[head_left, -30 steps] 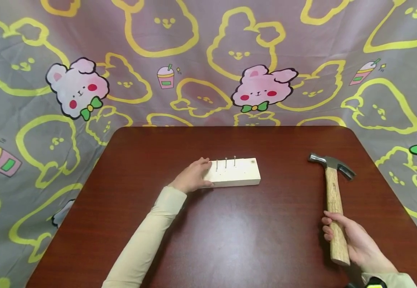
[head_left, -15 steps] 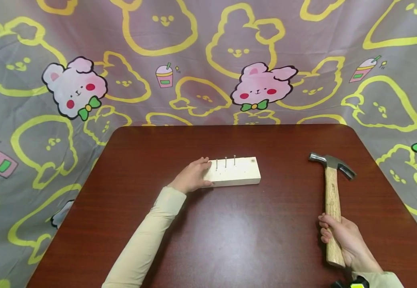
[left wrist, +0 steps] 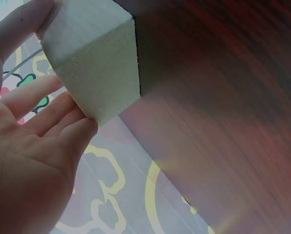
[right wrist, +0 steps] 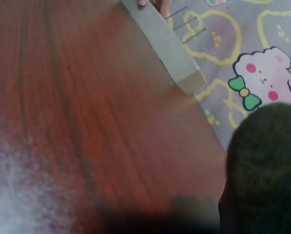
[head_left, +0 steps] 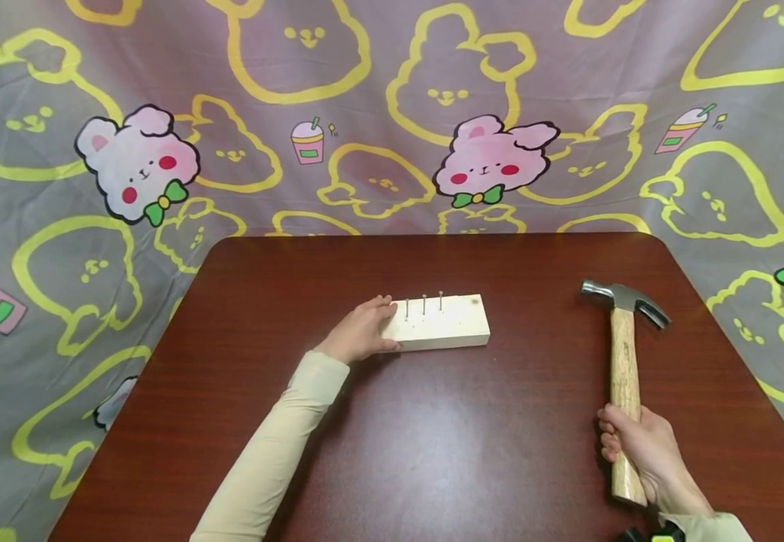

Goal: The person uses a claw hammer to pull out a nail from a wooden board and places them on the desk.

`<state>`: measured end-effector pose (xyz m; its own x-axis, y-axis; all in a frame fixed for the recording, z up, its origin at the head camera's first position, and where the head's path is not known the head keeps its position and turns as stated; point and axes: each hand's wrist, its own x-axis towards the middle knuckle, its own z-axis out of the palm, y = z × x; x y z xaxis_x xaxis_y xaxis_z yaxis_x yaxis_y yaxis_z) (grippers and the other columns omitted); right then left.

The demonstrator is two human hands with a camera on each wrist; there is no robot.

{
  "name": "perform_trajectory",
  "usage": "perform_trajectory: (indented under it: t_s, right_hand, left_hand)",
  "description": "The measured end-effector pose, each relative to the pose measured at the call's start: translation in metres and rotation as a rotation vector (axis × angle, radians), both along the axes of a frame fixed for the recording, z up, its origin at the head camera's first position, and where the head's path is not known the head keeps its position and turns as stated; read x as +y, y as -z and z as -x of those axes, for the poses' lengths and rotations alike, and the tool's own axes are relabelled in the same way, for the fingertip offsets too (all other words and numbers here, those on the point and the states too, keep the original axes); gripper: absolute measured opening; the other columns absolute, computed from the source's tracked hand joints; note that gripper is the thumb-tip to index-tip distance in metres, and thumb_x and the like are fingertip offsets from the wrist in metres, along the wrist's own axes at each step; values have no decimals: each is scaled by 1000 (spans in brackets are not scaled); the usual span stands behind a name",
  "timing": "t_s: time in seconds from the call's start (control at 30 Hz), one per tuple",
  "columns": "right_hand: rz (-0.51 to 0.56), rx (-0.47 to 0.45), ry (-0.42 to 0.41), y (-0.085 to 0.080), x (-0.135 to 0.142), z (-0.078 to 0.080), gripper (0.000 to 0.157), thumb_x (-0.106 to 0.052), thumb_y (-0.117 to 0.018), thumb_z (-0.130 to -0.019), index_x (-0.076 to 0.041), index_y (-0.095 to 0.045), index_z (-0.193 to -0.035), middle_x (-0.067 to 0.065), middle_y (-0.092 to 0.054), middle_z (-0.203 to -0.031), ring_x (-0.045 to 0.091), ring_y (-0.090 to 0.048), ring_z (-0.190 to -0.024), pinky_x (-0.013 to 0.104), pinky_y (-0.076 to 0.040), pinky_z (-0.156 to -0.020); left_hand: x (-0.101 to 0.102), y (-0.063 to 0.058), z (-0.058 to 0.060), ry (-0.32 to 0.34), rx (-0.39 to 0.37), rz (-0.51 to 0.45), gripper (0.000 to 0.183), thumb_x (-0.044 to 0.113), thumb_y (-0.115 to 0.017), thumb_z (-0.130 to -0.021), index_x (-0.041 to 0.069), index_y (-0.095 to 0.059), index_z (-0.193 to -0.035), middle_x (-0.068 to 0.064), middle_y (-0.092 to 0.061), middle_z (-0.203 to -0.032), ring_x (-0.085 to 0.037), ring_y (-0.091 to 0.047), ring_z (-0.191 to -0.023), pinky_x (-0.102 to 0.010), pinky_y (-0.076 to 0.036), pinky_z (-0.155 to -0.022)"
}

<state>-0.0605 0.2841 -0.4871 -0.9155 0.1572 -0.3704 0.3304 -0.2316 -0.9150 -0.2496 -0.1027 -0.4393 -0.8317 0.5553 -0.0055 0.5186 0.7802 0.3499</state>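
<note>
My left hand (head_left: 360,331) grips the left end of a pale wooden block (head_left: 456,324), thumb on the near side and fingers on the far side. In the left wrist view the block's end face (left wrist: 99,73) shows between thumb and curled fingers. Three nails (head_left: 423,305) stand upright in a row on the block's top, near the left hand. Well to the right, my right hand (head_left: 649,452) holds a claw hammer (head_left: 625,361) low on its wooden handle, with the metal head pointing away. The handle's dark end (right wrist: 267,165) fills the lower right of the right wrist view.
The block lies on a dark reddish-brown table (head_left: 392,436) with rounded far corners. A grey-pink curtain (head_left: 365,75) with yellow outlines and cartoon rabbits hangs behind and at both sides. A small dark mark sits at the block's far right corner.
The right hand has shifted slightly left, and the hammer's head has swung a little away from me. The left hand and the block keep their place.
</note>
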Motion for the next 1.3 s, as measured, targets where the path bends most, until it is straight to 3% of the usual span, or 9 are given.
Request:
perform_trajectory:
  t_s: [0.37,0.73,1.1,1.2,1.3]
  right_hand:
    - [-92,20,5,-24,-6,-6,9,-7,-52,-97,-9,-43,-96,-8,-45,-63,3,-41,-46,22,-42,-37]
    - [-173,106,-23,-38,-29,-8,7,-2,-51,-94,-7,-46,-95,-6,-45,-57,5,-43,-41,26,-41,-34]
    - [-232,72,-45,-50,-50,-10,8,-4,-52,-94,-4,-44,-95,-4,-45,-54,8,-45,-37,31,-43,-33]
    - [-229,67,-51,-51,-54,-10,7,-2,-51,-94,-2,-44,-96,-4,-45,-55,8,-45,-37,31,-43,-33]
    - [-239,59,-61,-52,-57,-11,6,-3,-50,-94,-2,-45,-95,-4,-45,-55,9,-45,-37,31,-43,-33]
  left_hand:
    - [3,0,4,11,1,15,77,31,-82,-75,-1,-50,-138,-18,-44,-148,-33,-39,-140,-39,-33,-115]
    - [2,3,4,-6,5,-2,77,31,-82,-75,-1,-51,-138,-18,-45,-148,-32,-38,-140,-40,-34,-114]
    - [2,3,3,-3,-16,-26,78,33,-80,-78,-1,-48,-140,-18,-42,-149,-34,-35,-142,-42,-31,-116]
    - [3,0,0,-34,-66,-82,79,39,-75,-82,1,-43,-143,-17,-39,-152,-34,-29,-145,-45,-27,-118]
    - [9,-7,-5,-176,-129,-284,70,41,-67,-88,5,-45,-143,-14,-43,-150,-31,-29,-145,-46,-26,-118]
